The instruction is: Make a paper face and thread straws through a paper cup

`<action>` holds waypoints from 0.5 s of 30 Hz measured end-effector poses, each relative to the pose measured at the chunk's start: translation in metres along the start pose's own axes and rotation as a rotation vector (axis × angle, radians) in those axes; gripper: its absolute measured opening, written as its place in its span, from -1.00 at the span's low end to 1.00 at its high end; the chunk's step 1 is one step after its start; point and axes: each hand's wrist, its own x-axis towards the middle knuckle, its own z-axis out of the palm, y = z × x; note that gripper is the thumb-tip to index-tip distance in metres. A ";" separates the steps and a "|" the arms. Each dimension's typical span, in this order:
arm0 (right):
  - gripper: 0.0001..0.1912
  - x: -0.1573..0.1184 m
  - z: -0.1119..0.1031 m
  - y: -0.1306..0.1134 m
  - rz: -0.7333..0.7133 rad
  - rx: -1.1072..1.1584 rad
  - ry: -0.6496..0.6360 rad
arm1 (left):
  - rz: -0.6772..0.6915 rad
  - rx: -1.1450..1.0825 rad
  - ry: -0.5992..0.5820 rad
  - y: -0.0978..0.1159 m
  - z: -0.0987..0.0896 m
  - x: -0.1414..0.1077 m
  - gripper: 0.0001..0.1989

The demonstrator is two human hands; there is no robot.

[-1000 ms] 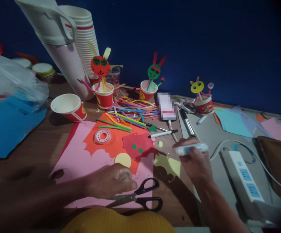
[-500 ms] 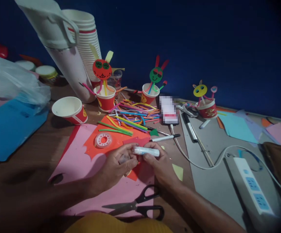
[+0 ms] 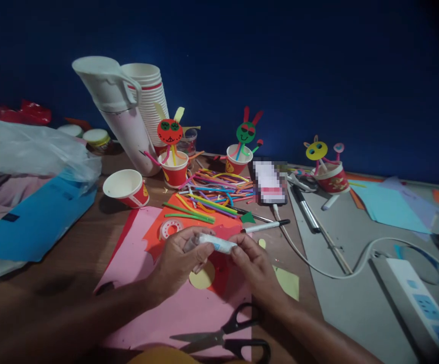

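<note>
A small whitish glue stick point(image 3: 219, 244) lies sideways between my two hands, above the coloured paper. My left hand point(image 3: 177, 258) is closed round its left part, with the thumb along the near side; a clear piece, perhaps the cap, shows among those fingers. The fingertips of my right hand point(image 3: 255, 263) pinch the right end. Under the hands are a pale yellow paper circle point(image 3: 203, 277), an orange sheet point(image 3: 151, 231) and a larger pink sheet point(image 3: 147, 316). Black-handled scissors point(image 3: 225, 336) rest with blades apart near my body.
Behind are a roll of tape point(image 3: 171, 230), a pile of pipe cleaners point(image 3: 219, 189), an unused-looking paper cup point(image 3: 125, 184) and cups with paper faces point(image 3: 174, 169). A flask point(image 3: 123, 126) leans by stacked cups point(image 3: 153, 96). Right: phone point(image 3: 268, 182), cable, power strip point(image 3: 420, 290).
My left hand has closed round the glue stick, and the right has shifted from gripping its body to pinching its end. The yellow circle is more exposed. The whole view has shifted.
</note>
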 end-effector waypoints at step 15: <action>-0.75 -0.005 -0.004 0.002 -0.072 -0.209 -0.034 | -0.011 -0.019 0.052 0.009 0.002 -0.006 -0.66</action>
